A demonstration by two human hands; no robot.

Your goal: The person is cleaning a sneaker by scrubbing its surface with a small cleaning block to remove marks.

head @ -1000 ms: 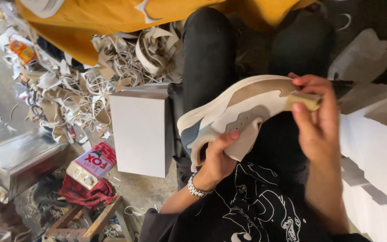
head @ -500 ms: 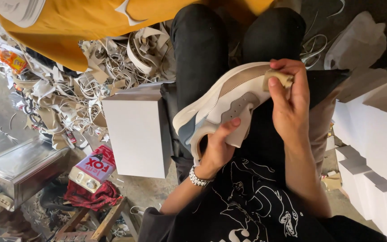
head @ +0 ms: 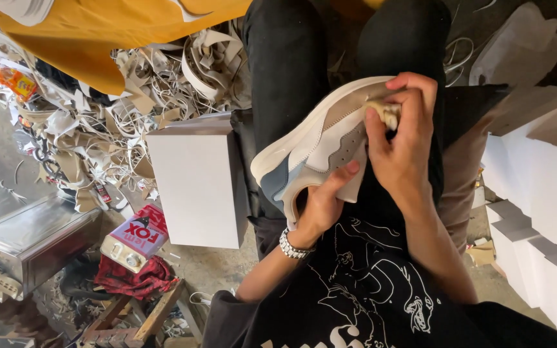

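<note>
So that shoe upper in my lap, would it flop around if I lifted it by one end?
Probably. The shoe upper has no visible sole and its layered panels curve across the lap, so it looks pliable. The left hand supports it from below while the right hand presses a small pad on it. It seems light for its size.

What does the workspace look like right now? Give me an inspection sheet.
Surface: no bench; shoe held over the lap, dusty floor below.
Job's things: white, grey and tan shoe; small pale pad pressed to its upper.
Clutter: heap of offcuts; white box; metal case; tin on red rag; yellow sheet.
Grippers: left hand grips the shoe's collar; right hand holds the pad on the shoe.
Cables: nothing seen for certain; thin loops on the floor may be cord or trimmings.
Surroundings: white boxes stacked at the right; wooden frame.
</note>
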